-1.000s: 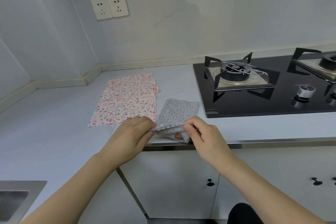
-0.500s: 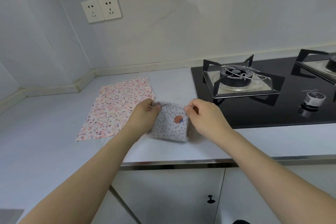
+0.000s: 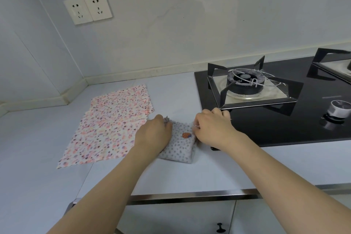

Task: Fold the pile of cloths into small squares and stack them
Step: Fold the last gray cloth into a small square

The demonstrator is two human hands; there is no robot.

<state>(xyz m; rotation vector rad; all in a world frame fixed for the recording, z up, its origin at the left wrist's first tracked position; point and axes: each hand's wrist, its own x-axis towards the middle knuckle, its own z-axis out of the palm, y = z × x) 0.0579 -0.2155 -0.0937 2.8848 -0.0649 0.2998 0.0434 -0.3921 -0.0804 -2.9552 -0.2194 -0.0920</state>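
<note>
The small folded grey dotted cloth (image 3: pixel 179 146) lies on the pale table (image 3: pixel 190 176). The left hand (image 3: pixel 153 135) pinches its far left corner in curled fingers. The right hand (image 3: pixel 210 129) pinches its far right corner.

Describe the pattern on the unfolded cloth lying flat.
White cloth with pink, orange, purple spots; head view.

**One camera on the head, looking down at the counter**

We have only one view, from the person's head, facing forward and down. The wide lens bends the wall and the countertop (image 3: pixel 218 173) edge. Both forearms enter from the bottom, so we stand close. The wall sockets (image 3: pixel 87 8) are at upper left, the gas hob (image 3: pixel 266 119) at right, the cabinet doors (image 3: pixel 180 218) below.
</note>
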